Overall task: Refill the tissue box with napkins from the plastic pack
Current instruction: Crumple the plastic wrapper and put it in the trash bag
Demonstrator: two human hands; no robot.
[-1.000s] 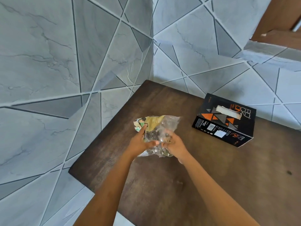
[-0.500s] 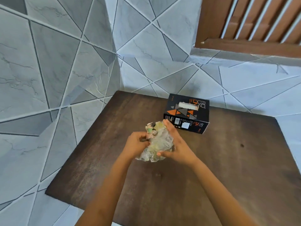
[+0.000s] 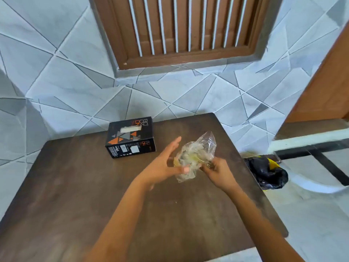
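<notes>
A crumpled clear plastic pack (image 3: 196,156) is held above the right part of the brown table (image 3: 85,186). My right hand (image 3: 217,172) grips its lower right end. My left hand (image 3: 164,165) lies flat against its left side with fingers stretched out and the thumb pressed on the plastic. A black tissue box (image 3: 131,137) with orange and grey triangles stands at the far left of the table, white tissue showing in its top slot. Whether napkins are inside the pack cannot be told.
A bin lined with a black bag (image 3: 266,172) sits on the floor just past the table's right edge. A tiled wall with a brown louvred window (image 3: 179,29) rises behind the table. A wooden door (image 3: 324,86) stands at the right.
The view has swung right and up. The pack and both hands have moved from the left of the box to its right. My left hand's fingers have spread flat.
</notes>
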